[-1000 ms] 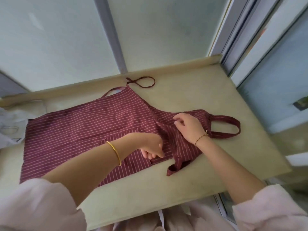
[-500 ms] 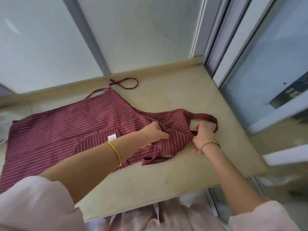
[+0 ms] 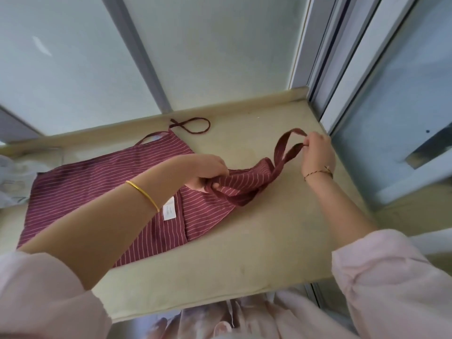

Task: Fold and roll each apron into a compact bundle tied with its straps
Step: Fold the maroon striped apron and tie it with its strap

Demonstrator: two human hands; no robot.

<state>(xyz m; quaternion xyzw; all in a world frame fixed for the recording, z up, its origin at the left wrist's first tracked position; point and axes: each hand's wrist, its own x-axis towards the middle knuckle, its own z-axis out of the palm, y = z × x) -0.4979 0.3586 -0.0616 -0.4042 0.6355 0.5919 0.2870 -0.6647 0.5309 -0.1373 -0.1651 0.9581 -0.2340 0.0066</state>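
Note:
A dark red apron with thin white stripes (image 3: 97,187) lies spread on a beige table (image 3: 244,253), its skirt to the left and its bib to the right. My left hand (image 3: 208,171) grips the gathered bib cloth and holds it a little off the table. My right hand (image 3: 316,152) pinches the neck strap loop (image 3: 285,145) and holds it up and out to the right, so the bib is stretched between my hands. A white label (image 3: 169,209) shows on the cloth. One waist strap (image 3: 193,125) lies looped at the back of the table.
Frosted window panes stand behind the table, and a sliding window frame (image 3: 327,77) closes off the right side. Pale crumpled cloth (image 3: 12,177) lies at the far left edge. The table's front edge is close to my body, with pink fabric below it.
My right hand has taken the neck strap and lifted it up to the right. My left hand has gathered the bib and raised it. The bib no longer lies flat.

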